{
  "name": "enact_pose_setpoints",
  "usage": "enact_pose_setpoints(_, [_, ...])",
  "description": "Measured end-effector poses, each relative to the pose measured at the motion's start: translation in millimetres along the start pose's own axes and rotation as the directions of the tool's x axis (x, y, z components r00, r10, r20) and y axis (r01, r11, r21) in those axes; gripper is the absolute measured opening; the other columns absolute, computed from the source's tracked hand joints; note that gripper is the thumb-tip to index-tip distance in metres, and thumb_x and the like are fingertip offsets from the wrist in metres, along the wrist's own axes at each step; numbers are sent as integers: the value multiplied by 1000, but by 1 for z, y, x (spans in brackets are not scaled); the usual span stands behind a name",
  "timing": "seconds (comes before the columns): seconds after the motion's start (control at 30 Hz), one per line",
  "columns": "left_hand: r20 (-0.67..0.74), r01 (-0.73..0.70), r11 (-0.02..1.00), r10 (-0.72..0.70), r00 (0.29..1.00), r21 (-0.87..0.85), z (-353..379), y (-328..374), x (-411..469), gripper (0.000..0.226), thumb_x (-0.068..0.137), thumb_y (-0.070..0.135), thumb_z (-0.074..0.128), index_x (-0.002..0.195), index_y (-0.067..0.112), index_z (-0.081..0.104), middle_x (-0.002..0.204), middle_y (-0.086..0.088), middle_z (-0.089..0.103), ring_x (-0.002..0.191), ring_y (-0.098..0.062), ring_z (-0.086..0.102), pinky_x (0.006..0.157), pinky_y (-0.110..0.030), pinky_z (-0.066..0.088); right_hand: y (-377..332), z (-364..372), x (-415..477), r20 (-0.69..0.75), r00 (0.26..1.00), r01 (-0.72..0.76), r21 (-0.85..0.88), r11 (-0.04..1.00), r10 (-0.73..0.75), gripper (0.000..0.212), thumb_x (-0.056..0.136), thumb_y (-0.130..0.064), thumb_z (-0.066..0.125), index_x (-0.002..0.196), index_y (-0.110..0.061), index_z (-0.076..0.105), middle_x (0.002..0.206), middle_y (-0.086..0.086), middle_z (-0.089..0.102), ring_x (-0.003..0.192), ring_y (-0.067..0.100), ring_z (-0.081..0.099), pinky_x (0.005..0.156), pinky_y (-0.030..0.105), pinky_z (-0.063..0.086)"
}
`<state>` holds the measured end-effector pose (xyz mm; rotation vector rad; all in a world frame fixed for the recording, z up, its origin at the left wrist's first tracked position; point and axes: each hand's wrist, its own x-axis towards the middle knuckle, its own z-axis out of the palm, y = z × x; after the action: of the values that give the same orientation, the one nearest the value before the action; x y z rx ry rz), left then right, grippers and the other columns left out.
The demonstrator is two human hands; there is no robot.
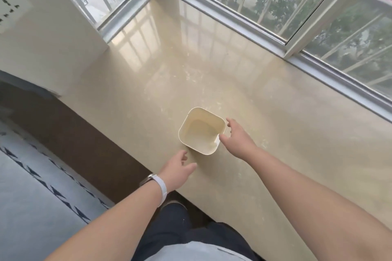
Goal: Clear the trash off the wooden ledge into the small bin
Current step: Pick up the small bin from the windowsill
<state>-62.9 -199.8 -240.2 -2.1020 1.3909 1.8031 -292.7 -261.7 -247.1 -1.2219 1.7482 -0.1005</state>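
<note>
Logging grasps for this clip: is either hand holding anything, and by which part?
Nothing is gripped. The right hand is open at the small bin's right rim; the left hand is open beside it.

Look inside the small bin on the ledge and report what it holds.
The small bin shows only its bare cream walls and floor; no trash is visible inside. The near inner wall is hidden behind the rim. The right hand is at its right edge.
</note>
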Motion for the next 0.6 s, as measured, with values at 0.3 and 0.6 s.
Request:
enact_pose_setpoints(0.3, [86,14,972,6,996,-234,-10,12,26,75,90,36,77,150,36,32,139,6,52,128,-18,56,94,-34,47,-11,0,13,60,997,-48,92,995,43,31,80,-43,51,111,-47,46,108,-23,60,90,5,63,78,35,53])
enact_pose_setpoints(0.6, [-3,-105,965,108,994,-241,-50,38,67,60,99,28,63,154,42,42,122,19,62,110,-1,62,75,-22,48,-11,26,-2,-12,985,-166,246,955,174,28,83,-45,49,109,-38,41,102,-20,56,85,-1,59,61,26,41])
